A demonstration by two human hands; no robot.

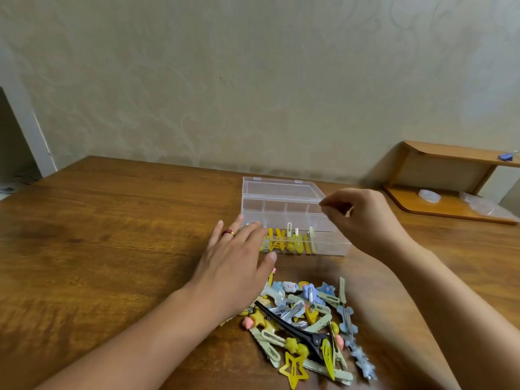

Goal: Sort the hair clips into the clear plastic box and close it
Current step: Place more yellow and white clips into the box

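- Clear plastic box near the far edge of the wooden tabletop, right of its middle, lid swung open and leaning back toward the wall.
- Divided into compartments; far row apparently bare, though hard to tell through the clear plastic.
- Yellow clips standing on end in the near-left compartments, with a few pale green clips just to their right.
- Left hand flat, fingers straight and spread, fingertips resting against the box's near-left corner; gripping nothing. Red and gold ring on one finger.
- Right hand raised over the box's right end, fingers curled, thumb and forefinger brought together at the tips as if pinching; anything between them too small to make out.
- Loose pile of hair clips toward the near edge of the tabletop, between the two forearms, apart from the box.
- In the pile: a long black clip lying diagonally across the middle, a yellow open star clip at the near side, pale green bar clips, blue star and flower shapes, a small white cloud-like piece, silver metal clips.
- Left wrist overlapping the pile's far-left side.
- Low wooden shelf at the far-right corner, against the wall, with a roll of clear tape and a clear bag on its lower board and a blue binder clip on top.
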